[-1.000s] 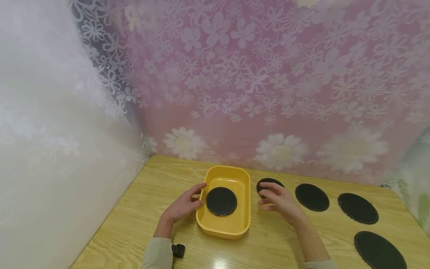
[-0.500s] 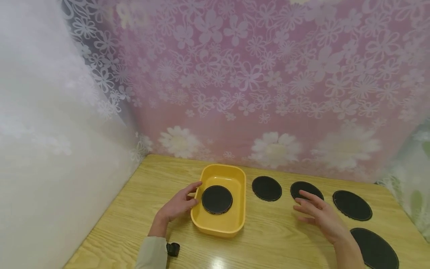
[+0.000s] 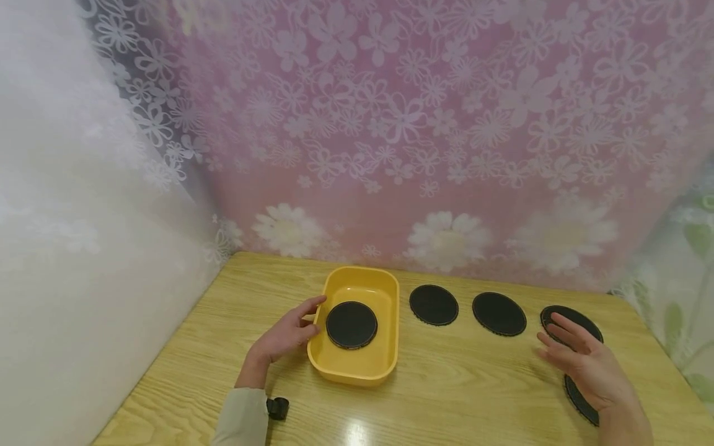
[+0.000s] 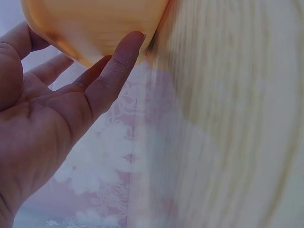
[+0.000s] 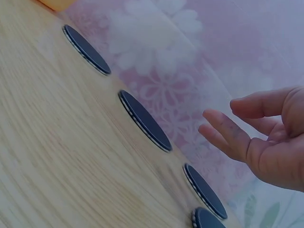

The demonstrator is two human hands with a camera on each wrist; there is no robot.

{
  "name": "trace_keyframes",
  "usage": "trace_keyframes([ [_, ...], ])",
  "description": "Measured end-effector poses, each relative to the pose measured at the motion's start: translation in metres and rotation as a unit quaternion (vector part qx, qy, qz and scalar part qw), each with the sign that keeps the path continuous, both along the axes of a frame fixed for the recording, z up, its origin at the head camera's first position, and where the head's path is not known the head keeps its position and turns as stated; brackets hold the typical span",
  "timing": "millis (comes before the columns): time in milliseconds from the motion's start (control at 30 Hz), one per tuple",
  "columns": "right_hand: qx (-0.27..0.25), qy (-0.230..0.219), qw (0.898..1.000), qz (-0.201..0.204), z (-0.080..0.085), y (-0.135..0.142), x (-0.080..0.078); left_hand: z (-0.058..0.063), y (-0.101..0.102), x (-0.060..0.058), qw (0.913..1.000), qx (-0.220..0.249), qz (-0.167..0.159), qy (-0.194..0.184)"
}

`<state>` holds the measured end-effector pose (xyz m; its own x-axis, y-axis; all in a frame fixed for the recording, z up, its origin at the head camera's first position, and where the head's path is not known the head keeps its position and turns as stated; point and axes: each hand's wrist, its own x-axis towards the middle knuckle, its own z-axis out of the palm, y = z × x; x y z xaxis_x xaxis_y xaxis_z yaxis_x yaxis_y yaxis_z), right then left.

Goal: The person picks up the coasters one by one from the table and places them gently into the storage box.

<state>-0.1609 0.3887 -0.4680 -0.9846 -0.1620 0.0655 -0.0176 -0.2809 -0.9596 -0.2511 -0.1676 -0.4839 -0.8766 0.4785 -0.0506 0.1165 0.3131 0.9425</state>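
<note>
The head view showed a wood-grain table (image 3: 457, 396) bearing a yellow tub (image 3: 357, 367), probably light, stiff and slippery, best held by its rim. Left of the tub, the left hand (image 3: 283, 334) touched its side, fingers spread. Well right of it, the right hand (image 3: 592, 367), spread and empty, partly hid two of four black discs (image 3: 499, 314); another disc (image 3: 351, 325) lay inside.

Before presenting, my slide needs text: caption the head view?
Left grip at a yellow tub holding one black disc, right grip near four more discs on the table.
</note>
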Motion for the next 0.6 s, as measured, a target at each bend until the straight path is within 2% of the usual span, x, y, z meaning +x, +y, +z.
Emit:
trace_keyframes([
  [67,-0.019,-0.008,1.000,-0.014,-0.002,0.008,0.004,0.001,0.000,0.001,1.0000,-0.002,0.002,0.001],
  [200,-0.003,-0.044,0.997,-0.061,-0.008,0.024,0.016,-0.001,-0.001,0.003,1.0000,-0.001,0.000,-0.003],
  [300,0.016,-0.091,0.990,-0.105,-0.010,0.034,0.024,-0.001,-0.001,0.003,0.9999,0.005,-0.006,-0.008],
  [367,0.044,-0.132,0.981,-0.135,-0.009,0.039,0.028,-0.002,0.000,0.004,0.9999,0.006,-0.009,-0.007],
  [467,0.143,-0.192,0.956,-0.167,-0.007,0.045,0.030,-0.002,-0.001,0.004,0.9999,0.002,-0.013,-0.004],
  [533,0.218,-0.227,0.932,-0.177,-0.007,0.049,0.032,-0.003,-0.002,0.004,0.9999,0.000,-0.014,-0.003],
  [600,0.294,-0.249,0.904,-0.187,-0.010,0.053,0.033,-0.003,-0.002,0.004,0.9999,0.000,-0.015,-0.002],
])
